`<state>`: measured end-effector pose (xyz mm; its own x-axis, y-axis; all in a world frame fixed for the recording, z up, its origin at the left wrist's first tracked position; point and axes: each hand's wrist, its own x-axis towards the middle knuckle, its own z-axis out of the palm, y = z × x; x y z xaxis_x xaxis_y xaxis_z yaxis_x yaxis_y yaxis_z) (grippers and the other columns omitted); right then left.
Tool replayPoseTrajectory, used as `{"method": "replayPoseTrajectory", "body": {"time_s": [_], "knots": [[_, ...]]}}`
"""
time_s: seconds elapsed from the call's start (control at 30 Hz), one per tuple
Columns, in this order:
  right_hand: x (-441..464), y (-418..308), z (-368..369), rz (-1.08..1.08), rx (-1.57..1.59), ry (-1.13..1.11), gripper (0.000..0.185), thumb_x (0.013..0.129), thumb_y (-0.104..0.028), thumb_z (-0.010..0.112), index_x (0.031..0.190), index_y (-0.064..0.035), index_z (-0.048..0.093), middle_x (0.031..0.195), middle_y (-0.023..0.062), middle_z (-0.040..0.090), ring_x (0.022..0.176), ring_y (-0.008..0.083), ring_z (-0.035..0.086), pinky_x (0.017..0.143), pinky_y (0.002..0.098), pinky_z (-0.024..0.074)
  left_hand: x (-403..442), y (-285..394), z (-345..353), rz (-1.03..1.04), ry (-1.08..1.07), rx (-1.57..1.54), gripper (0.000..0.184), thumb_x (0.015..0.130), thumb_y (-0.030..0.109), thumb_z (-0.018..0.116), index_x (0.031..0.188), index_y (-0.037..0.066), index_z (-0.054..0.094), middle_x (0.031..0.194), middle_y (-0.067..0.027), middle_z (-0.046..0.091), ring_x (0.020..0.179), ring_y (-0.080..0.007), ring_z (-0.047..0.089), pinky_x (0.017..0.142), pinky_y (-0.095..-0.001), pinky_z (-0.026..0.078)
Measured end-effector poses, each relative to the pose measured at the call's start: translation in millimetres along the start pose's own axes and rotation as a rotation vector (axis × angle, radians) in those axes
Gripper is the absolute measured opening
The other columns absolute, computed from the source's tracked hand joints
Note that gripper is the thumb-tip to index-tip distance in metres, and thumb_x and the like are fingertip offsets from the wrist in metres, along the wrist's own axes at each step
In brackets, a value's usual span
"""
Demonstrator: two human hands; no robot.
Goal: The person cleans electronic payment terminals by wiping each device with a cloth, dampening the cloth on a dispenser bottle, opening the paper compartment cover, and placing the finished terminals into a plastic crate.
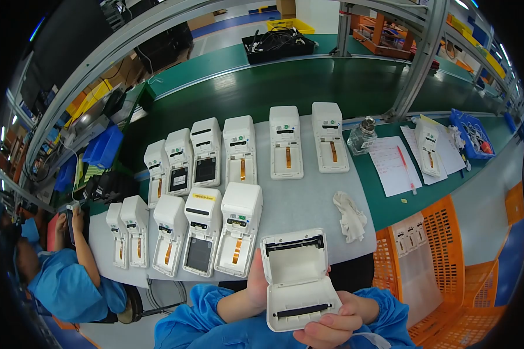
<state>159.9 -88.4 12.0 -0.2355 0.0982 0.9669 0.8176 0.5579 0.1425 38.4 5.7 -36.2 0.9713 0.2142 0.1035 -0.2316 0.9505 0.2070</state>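
Low at the front, a white payment terminal (297,273) is held with its paper-roll lid swung open. A black strip runs along the upper part and a black roller along the lower flap. My left hand (257,285) grips its left side, the fingers mostly hidden behind it. At the lower right corner my right hand (335,320) is closed on the flap, thumb on top. Nearest is a white terminal (237,232) lying back up, with an orange flat cable in its open bay. Beside it lies one with a yellow label (202,232) and a black battery.
Several more terminals (239,151) lie in two rows on the grey mat (314,192). A crumpled white cloth (349,216), a glass bottle (363,135), written sheets (393,166) and a red pen (406,168) are rightward. Orange crates (442,244) stand right; a co-worker (75,285) sits left.
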Motion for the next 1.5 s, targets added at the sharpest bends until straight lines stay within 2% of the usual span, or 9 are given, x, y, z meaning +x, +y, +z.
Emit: {"method": "replayPoseTrajectory", "body": {"time_s": [0.17,0.3,0.43,0.7,0.93,1.23,1.3,1.4,1.5], "knots": [[-14,-5,-4,0.047,-0.017,-0.032,0.017,0.088,-0.032,0.056,0.101,-0.0209,0.060,0.101,-0.0054,0.055,0.097,0.0158,0.052,0.094,0.0361,0.0431,-5,0,-1,0.002,0.050,0.063,0.102,0.084,0.081,0.024,0.148,0.002,0.025,0.139,-0.0282,0.043,0.127,-0.0390,0.046,0.106,-0.0498,0.039],[-5,3,5,0.630,0.111,0.066,0.075,0.085,-0.048,0.060,0.136,0.0027,0.038,0.139,0.0255,0.039,0.125,0.0495,0.041,0.105,0.0597,0.0333,-21,1,-17,-0.095,0.178,0.086,0.103,0.083,0.080,0.025,0.147,0.000,0.024,0.142,-0.0277,0.039,0.129,-0.0407,0.043,0.109,-0.0499,0.034],[23,32,-31,1.488,0.951,-0.311,0.091,0.082,-0.015,0.072,0.150,-0.0030,0.013,0.134,0.0156,0.045,0.120,0.0255,0.048,0.104,0.0351,0.0368,-18,9,-12,-0.059,0.328,0.272,0.096,0.084,0.075,0.027,0.144,0.000,0.028,0.139,-0.0266,0.042,0.125,-0.0393,0.045,0.107,-0.0488,0.036],[-17,38,-61,1.473,1.242,-0.246,0.092,0.085,-0.016,0.071,0.151,-0.0045,0.008,0.124,0.0120,0.051,0.110,0.0207,0.052,0.096,0.0324,0.0410,32,-23,14,-0.170,0.353,0.667,0.082,0.088,0.065,0.031,0.136,0.000,0.036,0.132,-0.0245,0.047,0.116,-0.0366,0.049,0.102,-0.0467,0.039],[-49,26,-80,0.983,0.482,-0.043,0.105,0.077,-0.051,0.072,0.151,-0.0027,0.014,0.148,0.0252,0.020,0.131,0.0377,0.038,0.105,0.0381,0.0358,84,-75,32,-0.333,0.256,0.896,0.070,0.091,0.057,0.035,0.130,-0.001,0.042,0.126,-0.0227,0.051,0.109,-0.0342,0.052,0.097,-0.0449,0.042],[-82,35,-196,1.535,0.690,-0.238,0.069,0.086,-0.032,0.069,0.139,-0.0001,0.040,0.132,0.0189,0.044,0.121,0.0311,0.049,0.102,0.0344,0.0398,128,-129,53,-0.480,0.175,1.054,0.055,0.095,0.046,0.039,0.122,-0.001,0.051,0.119,-0.0203,0.057,0.100,-0.0311,0.056,0.092,-0.0425,0.045],[-118,26,-217,1.707,0.636,-0.133,0.061,0.088,-0.029,0.067,0.138,-0.0011,0.045,0.131,0.0157,0.052,0.120,0.0297,0.052,0.103,0.0343,0.0398,131,-125,56,-0.467,0.214,1.095,0.052,0.096,0.043,0.040,0.120,-0.002,0.053,0.117,-0.0197,0.058,0.098,-0.0304,0.057,0.091,-0.0420,0.046],[-197,5,-268,1.979,0.905,0.735,0.054,0.091,-0.039,0.058,0.136,-0.0093,0.049,0.129,0.0128,0.057,0.116,0.0290,0.057,0.095,0.0454,0.0486,131,-92,47,-0.368,0.347,1.152,0.048,0.098,0.039,0.042,0.117,-0.002,0.056,0.115,-0.0189,0.060,0.094,-0.0294,0.059,0.089,-0.0412,0.047],[-257,-11,-346,2.116,0.569,1.293,0.059,0.093,-0.050,0.049,0.137,-0.0110,0.046,0.130,0.0124,0.056,0.117,0.0313,0.057,0.096,0.0477,0.0482,132,-42,25,-0.176,0.533,1.217,0.039,0.099,0.035,0.047,0.110,0.000,0.059,0.097,-0.0170,0.065,0.075,-0.0218,0.059,0.059,-0.0301,0.049]]}}
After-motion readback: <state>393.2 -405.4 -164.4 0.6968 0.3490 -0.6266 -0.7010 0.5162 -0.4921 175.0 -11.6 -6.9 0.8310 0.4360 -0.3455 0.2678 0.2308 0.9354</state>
